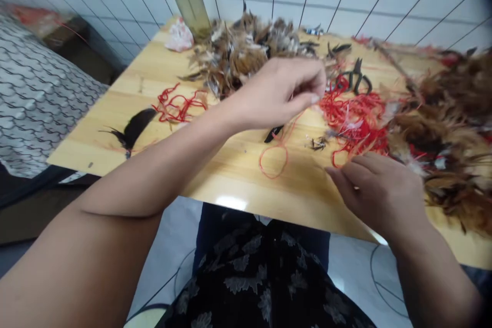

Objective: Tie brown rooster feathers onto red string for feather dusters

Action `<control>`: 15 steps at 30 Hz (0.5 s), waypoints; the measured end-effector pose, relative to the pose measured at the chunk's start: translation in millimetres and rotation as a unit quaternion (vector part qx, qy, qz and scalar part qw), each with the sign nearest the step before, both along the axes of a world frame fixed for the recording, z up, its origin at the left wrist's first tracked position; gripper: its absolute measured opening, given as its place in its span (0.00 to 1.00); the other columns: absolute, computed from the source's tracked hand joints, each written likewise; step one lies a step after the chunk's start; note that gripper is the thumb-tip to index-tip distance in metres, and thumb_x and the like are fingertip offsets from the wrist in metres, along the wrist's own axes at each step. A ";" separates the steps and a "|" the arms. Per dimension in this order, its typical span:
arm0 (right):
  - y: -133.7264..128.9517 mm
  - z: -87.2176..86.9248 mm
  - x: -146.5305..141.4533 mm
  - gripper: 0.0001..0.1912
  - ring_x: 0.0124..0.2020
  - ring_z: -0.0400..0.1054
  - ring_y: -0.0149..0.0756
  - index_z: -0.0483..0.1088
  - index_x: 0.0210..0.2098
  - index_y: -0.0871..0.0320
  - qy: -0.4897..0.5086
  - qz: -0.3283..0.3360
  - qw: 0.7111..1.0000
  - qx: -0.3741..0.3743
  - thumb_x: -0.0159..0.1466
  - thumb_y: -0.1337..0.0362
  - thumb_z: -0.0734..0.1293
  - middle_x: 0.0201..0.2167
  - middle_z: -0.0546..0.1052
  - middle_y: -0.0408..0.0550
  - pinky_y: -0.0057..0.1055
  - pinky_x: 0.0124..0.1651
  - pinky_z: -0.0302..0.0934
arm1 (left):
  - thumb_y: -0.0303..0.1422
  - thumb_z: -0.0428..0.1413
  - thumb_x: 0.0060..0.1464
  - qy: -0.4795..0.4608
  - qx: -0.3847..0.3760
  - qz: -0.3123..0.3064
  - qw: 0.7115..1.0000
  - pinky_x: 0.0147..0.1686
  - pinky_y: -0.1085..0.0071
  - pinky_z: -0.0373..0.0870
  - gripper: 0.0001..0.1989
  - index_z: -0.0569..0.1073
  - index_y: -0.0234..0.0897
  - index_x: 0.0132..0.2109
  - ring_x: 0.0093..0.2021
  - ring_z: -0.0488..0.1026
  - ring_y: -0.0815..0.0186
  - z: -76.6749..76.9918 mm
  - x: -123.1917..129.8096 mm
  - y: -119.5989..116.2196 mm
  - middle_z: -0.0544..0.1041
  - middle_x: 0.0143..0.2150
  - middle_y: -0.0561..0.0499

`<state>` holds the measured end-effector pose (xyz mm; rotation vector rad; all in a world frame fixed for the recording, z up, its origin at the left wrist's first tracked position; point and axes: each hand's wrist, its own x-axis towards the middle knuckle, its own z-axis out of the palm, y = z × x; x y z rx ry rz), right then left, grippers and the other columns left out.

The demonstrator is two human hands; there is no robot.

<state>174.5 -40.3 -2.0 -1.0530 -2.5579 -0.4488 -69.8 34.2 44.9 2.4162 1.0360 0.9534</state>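
My left hand is raised over the middle of the table with its fingers curled and thumb pressed in. A thin red thread runs up to its fingertips, and its lower part lies in a loop on the wood. Closed too, my right hand is beside a tangled heap of red yarn. Whatever it pinches, if anything, is hidden or too small to name. Between the hands lies a small dark feather scrap. A short black feather rests just below my left hand.
Brown feather bundles are piled at the back, with more brown feathers at the right. Black-handled pliers lie behind the yarn. A tall container of liquid stands by the tiled wall. At left are loose red yarn and a black feather.
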 end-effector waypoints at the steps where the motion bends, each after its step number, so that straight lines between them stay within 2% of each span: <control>1: 8.6 2.5 -5.2 0.22 0.23 0.56 0.30 0.62 0.17 0.57 -0.004 0.008 1.000 -0.004 0.66 0.57 0.62 0.17 0.65 0.43 0.30 0.27 0.47 | 0.25 0.52 0.54 0.014 -0.005 0.000 1.000 0.30 0.72 0.63 0.04 0.70 0.37 0.33 0.30 0.69 0.70 2.6 -1.9 -4.5 0.72 0.30 0.54; 4: 32.3 2.5 -15.7 0.23 0.24 0.58 0.31 0.67 0.19 0.58 -0.008 0.017 1.000 -0.011 0.67 0.56 0.60 0.19 0.68 0.45 0.30 0.29 0.47 | 0.27 0.52 0.55 0.050 -0.020 -0.006 0.999 0.32 0.73 0.64 0.03 0.70 0.37 0.33 0.31 0.70 0.69 -0.1 -12.3 -13.8 0.73 0.30 0.53; 9: 57.1 -13.6 -15.9 0.23 0.24 0.60 0.32 0.70 0.21 0.60 -0.020 0.012 0.999 -0.040 0.69 0.57 0.58 0.20 0.72 0.48 0.31 0.30 0.46 | 0.26 0.52 0.56 0.122 -0.096 -0.059 0.986 0.37 0.73 0.66 0.04 0.71 0.37 0.36 0.35 0.71 0.70 -21.0 -26.0 -22.6 0.75 0.35 0.52; 13: 65.5 -26.1 -12.3 0.22 0.24 0.58 0.31 0.69 0.20 0.60 -0.012 0.044 0.999 -0.030 0.69 0.60 0.59 0.19 0.70 0.47 0.31 0.30 0.46 | 0.27 0.54 0.56 0.195 -0.107 -0.068 0.972 0.44 0.68 0.67 0.10 0.72 0.40 0.45 0.44 0.71 0.65 -40.9 -21.5 -27.4 0.75 0.43 0.49; 15: 68.0 -30.7 -11.7 0.22 0.24 0.57 0.30 0.68 0.19 0.59 -0.002 0.065 0.998 -0.016 0.68 0.61 0.60 0.18 0.69 0.45 0.31 0.30 0.45 | 0.28 0.54 0.56 0.235 -0.101 -0.059 0.965 0.43 0.68 0.67 0.12 0.72 0.41 0.47 0.44 0.71 0.64 -49.8 -16.3 -26.1 0.74 0.44 0.48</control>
